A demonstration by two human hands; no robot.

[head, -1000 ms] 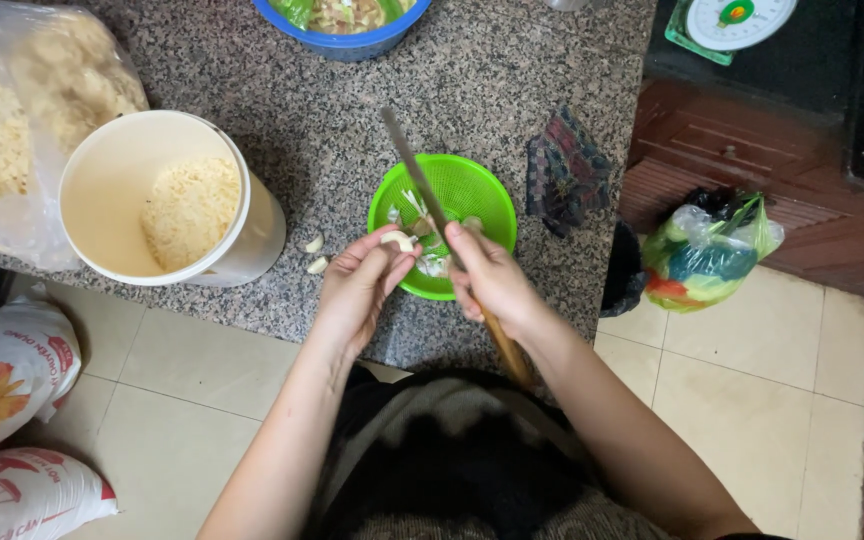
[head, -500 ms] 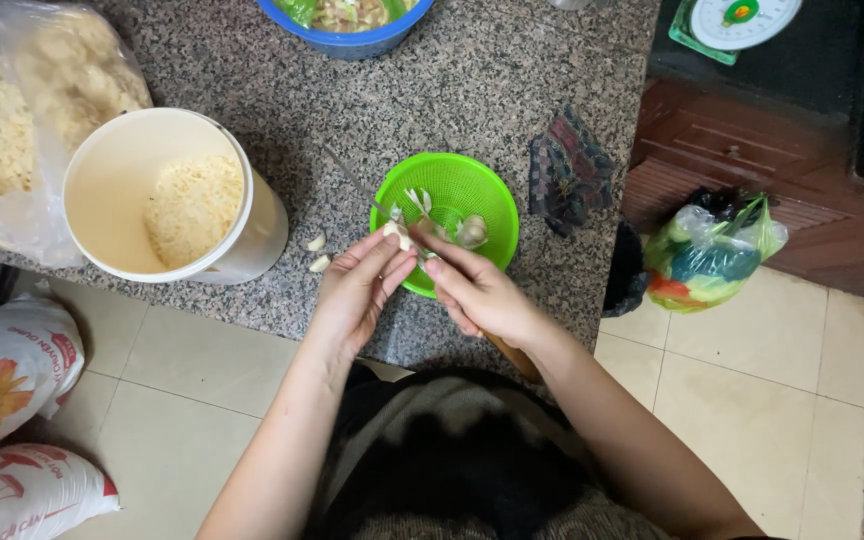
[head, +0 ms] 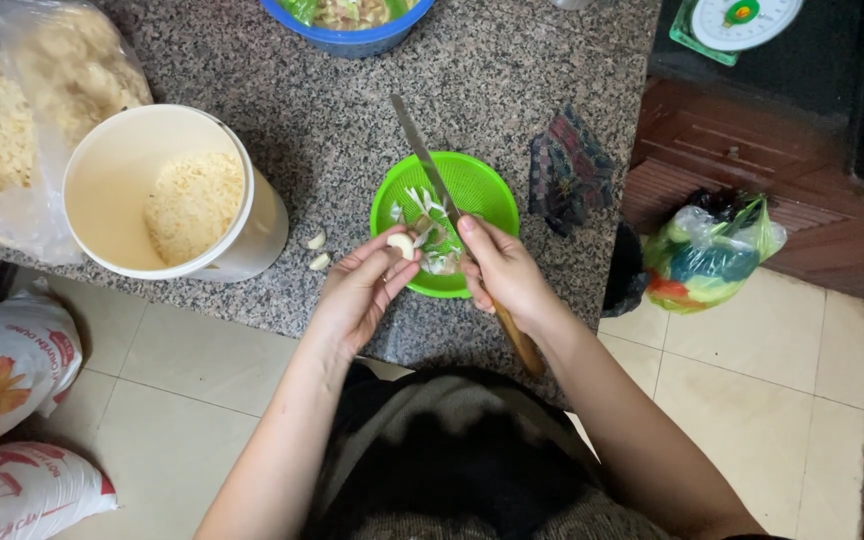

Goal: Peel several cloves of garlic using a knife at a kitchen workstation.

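My left hand (head: 360, 290) pinches a pale peeled garlic clove (head: 402, 243) at the near rim of a small green strainer bowl (head: 482, 185). My right hand (head: 500, 272) grips a wooden-handled knife (head: 422, 150) whose blade points away over the bowl. Garlic skins and cloves (head: 422, 205) lie inside the bowl. Two peeled cloves (head: 318, 251) rest on the speckled granite counter (head: 352, 110) just left of my left hand.
A white bucket (head: 112, 180) with grated yellowish contents stands at left, a clear bag (head: 12, 110) of similar stuff behind it. A blue bowl (head: 347, 40) sits at the far edge, a dark cloth (head: 567, 170) right of the strainer. Sacks (head: 12, 350) and a plastic bag (head: 707, 255) lie on the tiled floor.
The knife blade, hidden half a second ago, points away over the bowl again. My left hand now shows a clove pinched at the bowl's rim.
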